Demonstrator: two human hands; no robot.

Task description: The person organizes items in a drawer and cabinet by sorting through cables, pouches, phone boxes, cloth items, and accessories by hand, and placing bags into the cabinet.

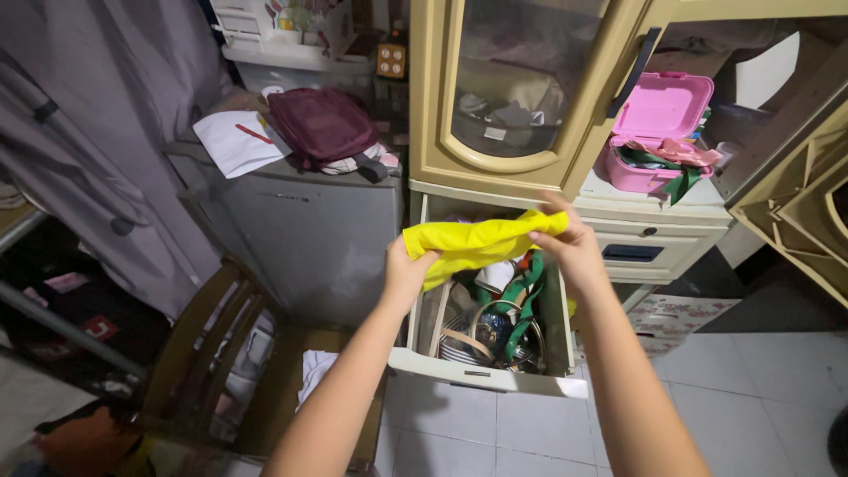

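Hands hold a bright yellow folded cloth [478, 243] above the open cream plastic drawer [484, 374]. Left hand [405, 274] has its fingers closed on one end. Right hand [571, 247] pinches the other end. A pink plastic box [661, 124] sits on the shelf, well apart.

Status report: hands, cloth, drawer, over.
Left hand and right hand grip bright yellow cloth. Held above open cream drawer. Nothing blocking.
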